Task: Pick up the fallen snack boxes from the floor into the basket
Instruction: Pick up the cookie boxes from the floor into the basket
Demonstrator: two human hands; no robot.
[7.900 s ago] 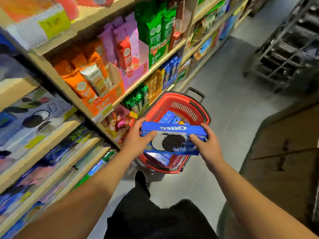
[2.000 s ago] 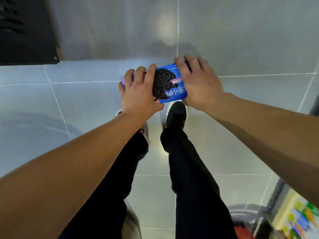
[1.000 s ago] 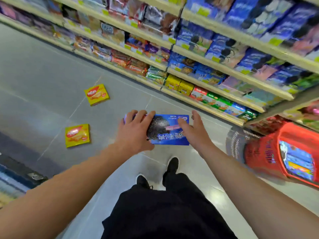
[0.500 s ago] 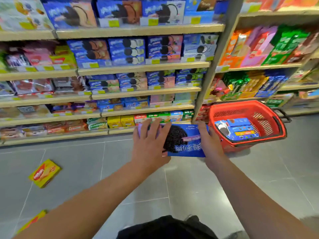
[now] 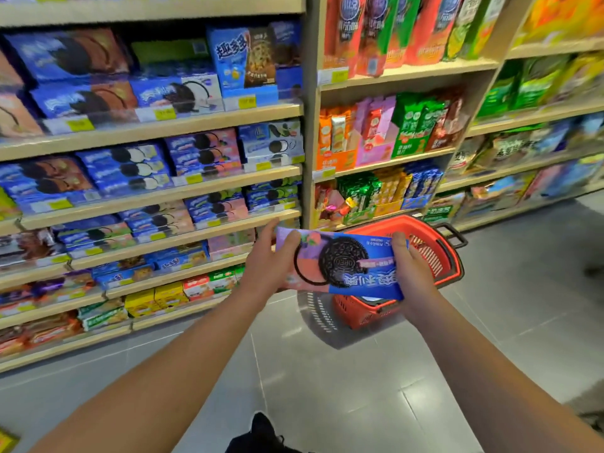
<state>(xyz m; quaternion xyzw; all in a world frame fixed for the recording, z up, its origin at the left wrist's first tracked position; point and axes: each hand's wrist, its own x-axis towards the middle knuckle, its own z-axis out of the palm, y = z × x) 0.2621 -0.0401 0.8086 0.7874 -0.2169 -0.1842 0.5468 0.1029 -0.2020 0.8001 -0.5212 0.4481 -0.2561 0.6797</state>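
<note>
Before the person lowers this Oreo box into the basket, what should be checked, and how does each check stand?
1. Left hand grips the Oreo box at its left end: ok.
2. Right hand grips the right end: ok.
3. Box is above the red basket: ok, it overlaps the near part of the opening.
4. Room inside the basket: cannot tell, the box hides most of the interior.
5. Basket stands level on the floor: ok.
6. Basket handle out of the way: ok, it lies folded at the far rim.
</note>
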